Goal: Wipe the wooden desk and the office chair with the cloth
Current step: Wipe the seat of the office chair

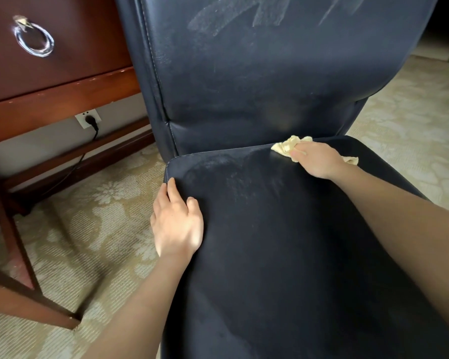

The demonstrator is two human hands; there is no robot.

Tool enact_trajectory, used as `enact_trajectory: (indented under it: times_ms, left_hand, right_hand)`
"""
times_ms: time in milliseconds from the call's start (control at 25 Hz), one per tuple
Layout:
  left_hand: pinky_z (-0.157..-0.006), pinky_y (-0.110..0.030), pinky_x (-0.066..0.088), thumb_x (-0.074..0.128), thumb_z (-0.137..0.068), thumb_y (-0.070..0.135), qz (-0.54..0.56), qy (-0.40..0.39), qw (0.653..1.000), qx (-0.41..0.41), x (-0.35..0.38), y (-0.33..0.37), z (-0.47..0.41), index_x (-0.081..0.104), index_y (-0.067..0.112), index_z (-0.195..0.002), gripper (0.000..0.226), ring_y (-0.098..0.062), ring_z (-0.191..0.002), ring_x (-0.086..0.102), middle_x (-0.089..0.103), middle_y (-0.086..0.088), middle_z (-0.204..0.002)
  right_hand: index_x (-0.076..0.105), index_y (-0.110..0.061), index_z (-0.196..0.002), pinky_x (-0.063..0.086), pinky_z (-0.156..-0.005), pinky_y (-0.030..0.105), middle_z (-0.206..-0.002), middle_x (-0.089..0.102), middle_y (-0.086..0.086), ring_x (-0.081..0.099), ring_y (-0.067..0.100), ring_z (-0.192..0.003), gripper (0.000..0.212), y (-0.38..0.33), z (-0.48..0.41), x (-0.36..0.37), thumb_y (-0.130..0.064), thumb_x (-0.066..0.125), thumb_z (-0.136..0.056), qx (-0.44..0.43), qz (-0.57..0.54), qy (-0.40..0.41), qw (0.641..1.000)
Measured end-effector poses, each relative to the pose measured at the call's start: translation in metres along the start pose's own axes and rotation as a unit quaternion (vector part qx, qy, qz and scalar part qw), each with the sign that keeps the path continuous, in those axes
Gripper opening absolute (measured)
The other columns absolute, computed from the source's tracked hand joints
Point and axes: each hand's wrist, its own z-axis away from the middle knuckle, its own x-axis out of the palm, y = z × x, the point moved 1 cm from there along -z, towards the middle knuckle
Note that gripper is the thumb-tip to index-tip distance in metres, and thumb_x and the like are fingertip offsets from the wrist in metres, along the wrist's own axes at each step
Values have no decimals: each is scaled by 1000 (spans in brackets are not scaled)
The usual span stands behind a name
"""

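A dark leather office chair point(283, 229) fills the middle of the view, its backrest standing behind the seat. My right hand point(315, 161) grips a crumpled pale yellow cloth point(287, 146) and presses it on the far edge of the seat, near the backrest. My left hand point(176, 221) rests on the seat's left edge, fingers wrapped over the rim. Damp wipe streaks show on the upper backrest and the seat's far left part. The wooden desk point(62, 81) stands at the left.
The desk has a drawer with a metal ring pull point(34, 38) and wooden legs and crossbars point(18, 244) low at the left. A wall socket with a black plug and cable point(90, 120) sits under the desk. Patterned beige carpet point(101, 216) covers the floor.
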Motion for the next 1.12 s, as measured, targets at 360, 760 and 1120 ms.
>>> enact_trajectory:
  times_ms: [360,760,1120]
  left_hand:
    - [-114,-39,18,32,-90,24,15,12,1000,-3,2,-2,1,7,16,-151,66,-22,-139,22,22,-4,-155]
    - [-111,-44,25,32,-90,19,9,15,1000,11,-1,-3,1,6,14,-151,67,-24,-136,27,25,-5,-153]
    - [-111,-43,25,31,-91,19,0,23,1000,8,-1,-1,-1,11,13,-151,64,-24,-135,31,29,-6,-151]
  right_hand:
    - [58,-26,-111,38,-85,41,-121,56,4,51,29,-111,31,-146,-29,28,-38,31,-99,-158,-1,-55,986]
    - [56,-26,-85,40,-76,37,-99,60,-1,54,21,-92,23,-179,-10,45,-36,41,-99,-294,-77,-14,953]
    - [53,-36,-77,41,-83,43,-96,60,2,54,27,-94,23,-46,-10,20,-37,40,-96,-131,-80,26,988]
